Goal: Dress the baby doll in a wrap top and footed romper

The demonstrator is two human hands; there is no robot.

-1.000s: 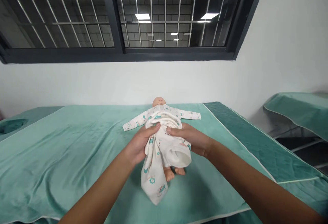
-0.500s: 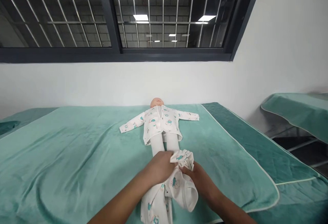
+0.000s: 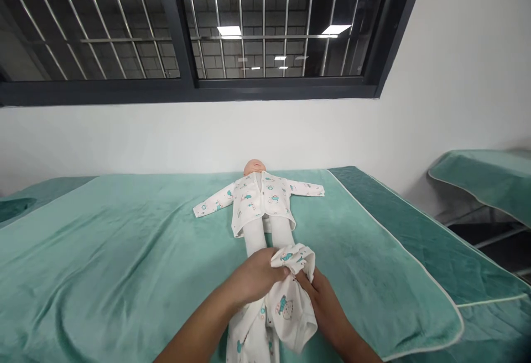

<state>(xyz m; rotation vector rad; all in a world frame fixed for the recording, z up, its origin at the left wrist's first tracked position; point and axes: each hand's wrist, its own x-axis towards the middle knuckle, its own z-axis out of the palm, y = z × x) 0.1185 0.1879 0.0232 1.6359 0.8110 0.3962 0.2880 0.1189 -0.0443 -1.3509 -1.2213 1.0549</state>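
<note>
A baby doll lies on its back, its head toward the wall and its arms spread out. It wears a white printed jacket, and its white legs point toward me. Around the lower legs are white baby pants with the same green print, bunched at the doll's leg on the right. My left hand is closed on the bunched cloth from the left. From the right, my right hand grips it too, thumb pressed into the folds. The doll's feet are hidden by cloth and hands.
A light green blanket with several wrinkles covers the bed, over a darker green quilted cover. Behind stands a white wall below a barred window. At the right is another green-covered surface.
Both hands stay on the pants. My right hand has turned slightly, its forearm coming in more steeply, and the bunched cloth has shifted a little. The view has moved slightly.
</note>
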